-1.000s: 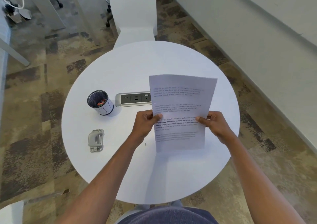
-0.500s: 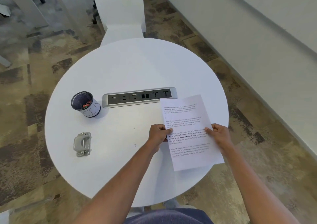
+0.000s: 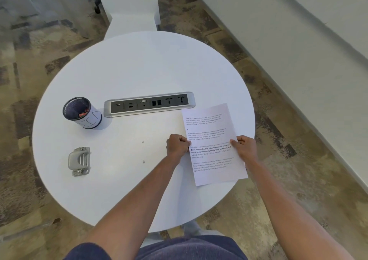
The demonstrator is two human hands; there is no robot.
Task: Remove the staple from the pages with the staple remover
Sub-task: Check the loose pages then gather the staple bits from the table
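The printed pages lie flat on the right side of the round white table, slightly tilted. My left hand pinches their left edge and my right hand pinches their right edge. A grey metal staple remover rests on the table at the left, well away from both hands. Two tiny specks, possibly staples, sit on the table between the remover and the pages. I cannot make out a staple in the pages.
A mesh pen cup with a small red item inside stands at the left back. A silver power socket strip is set into the table's middle. A white chair stands beyond the table; a wall runs along the right.
The pages were held upright in front of me a second ago; both hands have lowered them flat onto the table's right side, still gripping the edges.
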